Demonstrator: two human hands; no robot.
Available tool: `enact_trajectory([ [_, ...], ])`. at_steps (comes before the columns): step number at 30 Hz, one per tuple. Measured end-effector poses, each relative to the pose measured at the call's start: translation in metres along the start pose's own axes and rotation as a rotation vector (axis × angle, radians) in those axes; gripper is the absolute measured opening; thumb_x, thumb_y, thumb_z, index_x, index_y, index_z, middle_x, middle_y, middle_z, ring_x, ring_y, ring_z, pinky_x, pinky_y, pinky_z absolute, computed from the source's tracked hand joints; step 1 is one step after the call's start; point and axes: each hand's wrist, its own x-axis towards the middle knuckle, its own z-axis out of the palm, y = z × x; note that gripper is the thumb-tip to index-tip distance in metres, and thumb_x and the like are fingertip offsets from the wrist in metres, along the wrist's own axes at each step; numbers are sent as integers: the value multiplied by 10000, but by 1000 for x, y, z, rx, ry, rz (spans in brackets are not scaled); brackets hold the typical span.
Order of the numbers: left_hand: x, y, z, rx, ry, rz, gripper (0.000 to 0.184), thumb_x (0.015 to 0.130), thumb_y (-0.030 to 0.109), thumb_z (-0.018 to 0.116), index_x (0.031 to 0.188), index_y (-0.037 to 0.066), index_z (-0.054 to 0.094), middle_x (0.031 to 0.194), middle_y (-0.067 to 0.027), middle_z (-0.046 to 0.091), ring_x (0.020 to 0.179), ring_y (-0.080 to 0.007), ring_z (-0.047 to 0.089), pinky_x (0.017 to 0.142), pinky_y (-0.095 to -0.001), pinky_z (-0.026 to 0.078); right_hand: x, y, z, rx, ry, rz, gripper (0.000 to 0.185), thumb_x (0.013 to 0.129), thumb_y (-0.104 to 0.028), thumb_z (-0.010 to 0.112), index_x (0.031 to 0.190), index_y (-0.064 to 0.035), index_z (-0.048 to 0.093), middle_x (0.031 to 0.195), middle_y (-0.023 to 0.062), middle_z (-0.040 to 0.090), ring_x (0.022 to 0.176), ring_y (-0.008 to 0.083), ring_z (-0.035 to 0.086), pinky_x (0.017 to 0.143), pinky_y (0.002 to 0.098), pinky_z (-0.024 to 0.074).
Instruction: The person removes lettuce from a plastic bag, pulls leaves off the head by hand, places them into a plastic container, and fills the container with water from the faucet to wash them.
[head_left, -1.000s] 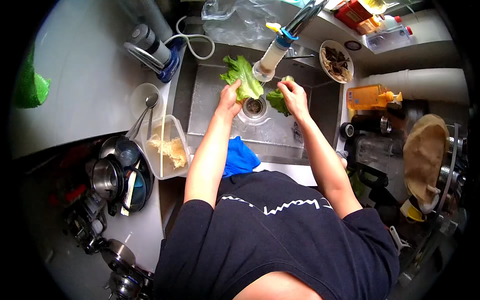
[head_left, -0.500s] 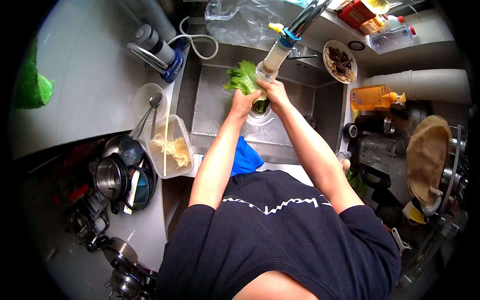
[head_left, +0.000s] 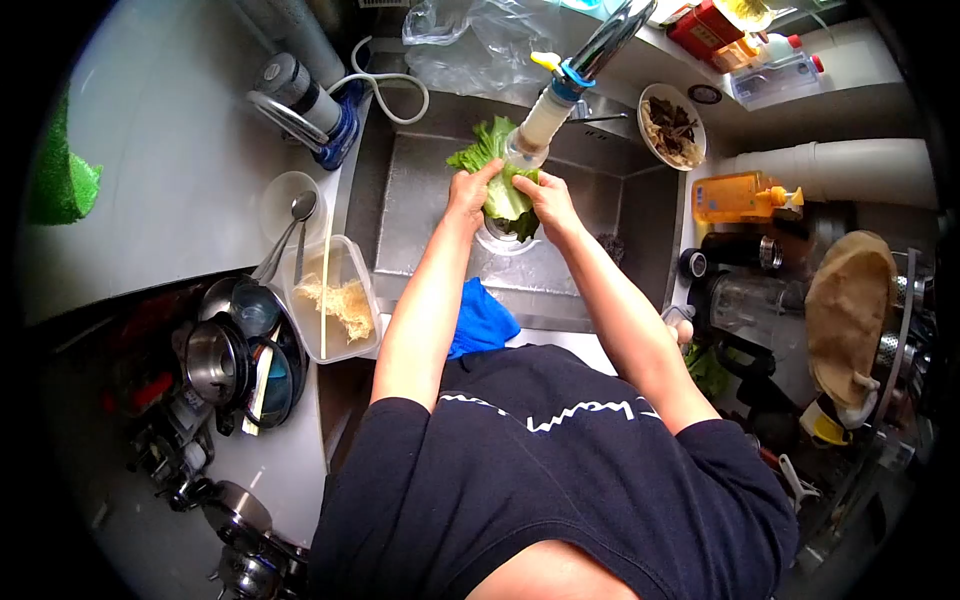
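Under the faucet (head_left: 612,38), about midway between the left and right edges of the sink (head_left: 415,205), the left hand (head_left: 468,192) and right hand (head_left: 552,205) both grip green lettuce (head_left: 507,202).

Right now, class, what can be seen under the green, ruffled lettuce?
Beneath the green, ruffled lettuce, part of the round metal drain shows, with the grey steel sink floor around it. The lettuce covers the rest of the drain, so anything there cannot be seen.
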Motion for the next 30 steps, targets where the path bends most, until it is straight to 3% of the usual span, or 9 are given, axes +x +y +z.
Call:
enact_trajectory([
  [5,-2,1,13,-79,246,40,294,800,216,619,981,-9,565,932,-75,609,794,-185,598,710,-317,490,-6,-5,6,-197,-76,58,202,802,-136,585,953,-4,607,857,25,614,730,95,565,668,224,444],
  [8,2,0,6,-327,152,-20,332,814,193,600,1060,-14,518,1026,-78,574,918,-176,556,779,-319,457,1,2,3,-155,32,16,206,806,-141,582,956,-3,612,873,33,618,734,95,566,665,226,445],
  [9,0,-4,5,-325,153,-20,332,814,193,600,1060,-14,518,1026,-78,574,918,-176,556,779,-319,457,5,5,2,-166,44,-33,205,817,-150,576,948,4,612,868,35,619,732,95,567,654,234,447],
  [11,-9,-15,4,-98,-130,185,302,805,160,603,1046,-7,531,1003,-68,583,900,-171,562,778,-323,458,13,11,-3,-103,100,-86,216,799,-172,563,892,16,617,806,34,617,702,100,554,636,256,443],
  [16,-14,-23,-4,-24,50,113,210,810,217,607,945,58,581,832,-26,601,690,-140,590,570,-253,483,4,7,0,-25,70,-50,204,812,-162,559,900,14,612,815,32,614,710,96,552,643,253,444],
  [18,-19,-10,-7,-82,45,-3,312,826,305,582,1009,55,546,917,-60,591,765,-154,591,613,-289,496,-3,7,-3,-17,-67,32,228,823,-169,565,951,18,596,871,47,617,750,107,568,683,246,448],
  [22,-28,6,-6,-125,48,-133,375,814,300,600,1070,44,503,995,-80,570,856,-163,579,693,-315,494,-10,-2,0,-218,-20,-40,246,819,-174,566,966,22,590,879,51,619,757,107,570,688,242,450],
  [26,-16,-14,-10,-108,-83,2,321,769,200,655,1009,11,554,921,-57,596,811,-151,577,720,-271,456,1,12,-3,-612,-64,-132,291,785,-292,592,851,-15,652,754,67,645,691,114,587,637,277,453],
  [30,-18,-14,-9,-85,-78,80,269,797,178,616,995,6,558,928,-71,591,812,-143,574,713,-263,454,0,7,0,-283,-75,45,236,801,-186,606,935,9,605,831,38,618,721,103,568,663,253,455],
])
